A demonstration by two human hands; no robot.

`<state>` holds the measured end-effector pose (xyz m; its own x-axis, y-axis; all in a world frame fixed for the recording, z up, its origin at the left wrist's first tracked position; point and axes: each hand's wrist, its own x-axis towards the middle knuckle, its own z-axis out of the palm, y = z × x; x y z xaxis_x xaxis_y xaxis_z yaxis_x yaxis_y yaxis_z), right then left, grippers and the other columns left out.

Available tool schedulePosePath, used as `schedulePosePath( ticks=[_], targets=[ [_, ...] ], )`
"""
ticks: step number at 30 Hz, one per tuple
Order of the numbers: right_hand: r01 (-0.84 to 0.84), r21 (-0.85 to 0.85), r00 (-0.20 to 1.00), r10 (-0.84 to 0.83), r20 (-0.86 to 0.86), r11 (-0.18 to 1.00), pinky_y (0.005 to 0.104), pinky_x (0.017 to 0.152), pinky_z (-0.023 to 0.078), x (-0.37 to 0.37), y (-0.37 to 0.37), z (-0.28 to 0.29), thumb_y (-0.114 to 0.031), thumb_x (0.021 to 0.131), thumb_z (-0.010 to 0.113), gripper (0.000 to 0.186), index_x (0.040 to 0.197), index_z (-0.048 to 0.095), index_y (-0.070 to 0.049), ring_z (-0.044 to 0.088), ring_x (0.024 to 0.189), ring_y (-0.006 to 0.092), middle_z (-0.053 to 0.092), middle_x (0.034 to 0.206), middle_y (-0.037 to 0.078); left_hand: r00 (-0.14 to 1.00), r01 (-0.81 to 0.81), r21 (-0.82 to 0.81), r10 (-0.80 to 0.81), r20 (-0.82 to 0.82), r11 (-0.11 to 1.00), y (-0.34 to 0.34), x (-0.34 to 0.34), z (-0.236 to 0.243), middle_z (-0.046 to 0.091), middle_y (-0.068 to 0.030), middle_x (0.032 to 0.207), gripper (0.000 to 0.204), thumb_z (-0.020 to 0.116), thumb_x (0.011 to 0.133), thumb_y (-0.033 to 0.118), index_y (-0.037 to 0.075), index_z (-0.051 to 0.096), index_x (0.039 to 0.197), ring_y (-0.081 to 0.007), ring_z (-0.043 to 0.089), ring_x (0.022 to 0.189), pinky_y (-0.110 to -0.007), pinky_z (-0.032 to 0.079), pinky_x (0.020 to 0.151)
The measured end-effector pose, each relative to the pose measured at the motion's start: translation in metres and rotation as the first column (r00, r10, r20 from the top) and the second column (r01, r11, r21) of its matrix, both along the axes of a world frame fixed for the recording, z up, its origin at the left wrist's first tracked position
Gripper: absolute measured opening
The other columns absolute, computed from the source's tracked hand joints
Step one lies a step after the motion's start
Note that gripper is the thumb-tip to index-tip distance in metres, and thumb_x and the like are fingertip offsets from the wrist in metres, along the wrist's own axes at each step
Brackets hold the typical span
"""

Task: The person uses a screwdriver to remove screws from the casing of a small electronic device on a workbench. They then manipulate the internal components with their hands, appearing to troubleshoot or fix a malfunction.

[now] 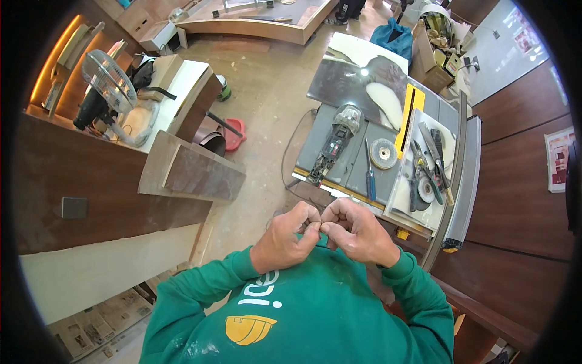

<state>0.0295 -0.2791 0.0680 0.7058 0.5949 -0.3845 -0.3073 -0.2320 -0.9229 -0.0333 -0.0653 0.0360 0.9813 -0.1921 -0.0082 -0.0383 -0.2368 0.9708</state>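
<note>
My left hand (288, 235) and my right hand (353, 229) meet in front of my chest, thumbs and forefingers pinched together tip to tip. Whatever lies between the fingertips is too small or too hidden to name. Just beyond them stands a grey work table (339, 179). On it rest a dusty angle grinder (336, 142), a blue-handled screwdriver (370, 182) and a round abrasive disc (384, 153). Farther right, a pale board (400, 197) carries pliers (419, 159), a small disc (426, 190) and several other hand tools.
A glossy dark-and-white panel (357, 76) covers the table's far end, beside a yellow strip (410, 118). At left, a fan (109, 85) stands on a counter with a brown panel (200, 173) near it. A power cord (287, 151) trails along the floor. Boxes (431, 57) stand far right.
</note>
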Motion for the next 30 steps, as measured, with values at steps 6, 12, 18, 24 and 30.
schedulePosePath(
  ticks=[6,12,18,24,30],
  targets=[
    [0.016,0.018,0.992,-0.018,0.124,1.000,0.0382,0.071,0.057,-0.007,0.005,-0.017,-0.004,0.104,0.066,0.012,0.114,0.061,0.001,0.074,0.081,0.0246,0.072,0.094,0.015,0.922,-0.105,-0.303,-0.021,-0.387,0.947,-0.002,0.002,0.001,0.069,-0.0089,0.096,0.009,0.056,0.111,0.010,0.002,0.057,0.113,-0.0157,0.072,0.082,-0.033,0.062,0.073],
    [-0.113,-0.115,0.848,0.156,0.506,0.987,0.0469,0.079,0.057,-0.003,0.000,-0.029,-0.002,0.102,0.066,0.016,0.116,0.058,-0.001,0.072,0.094,0.0437,0.069,0.101,0.020,0.684,-0.186,-0.546,-0.291,-0.669,0.817,0.013,0.016,0.002,0.068,-0.0068,0.095,0.012,0.053,0.112,0.018,0.007,0.057,0.114,-0.0199,0.074,0.082,-0.037,0.064,0.072],
    [-0.290,-0.195,0.449,0.313,0.837,0.937,0.0481,0.082,0.058,0.009,-0.009,-0.050,0.002,0.084,0.073,0.035,0.116,0.061,-0.006,0.071,0.094,0.0387,0.067,0.103,0.014,0.501,-0.242,-0.727,-0.559,-0.661,0.643,0.021,0.015,-0.019,0.063,-0.0022,0.091,0.011,0.057,0.111,0.024,0.013,0.058,0.110,-0.0167,0.068,0.075,-0.033,0.056,0.063],
    [-0.278,-0.202,0.445,0.312,0.840,0.939,0.0472,0.080,0.059,0.013,-0.009,-0.050,0.002,0.085,0.074,0.034,0.115,0.061,-0.006,0.071,0.091,0.0371,0.067,0.100,0.013,0.500,-0.194,-0.682,-0.527,-0.687,0.705,0.027,0.021,-0.025,0.065,-0.0024,0.093,0.013,0.061,0.111,0.022,0.010,0.059,0.114,-0.0157,0.067,0.077,-0.032,0.056,0.064],
    [0.039,-0.092,0.785,0.026,0.619,0.995,0.0417,0.072,0.058,-0.010,-0.001,-0.059,-0.003,0.103,0.069,0.016,0.114,0.058,-0.001,0.072,0.083,0.0323,0.069,0.095,0.016,0.861,-0.214,-0.363,-0.001,-0.509,0.907,-0.002,0.004,-0.018,0.072,-0.0078,0.103,0.023,0.069,0.108,0.012,0.002,0.061,0.128,-0.0157,0.071,0.085,-0.030,0.060,0.072]
  ],
)
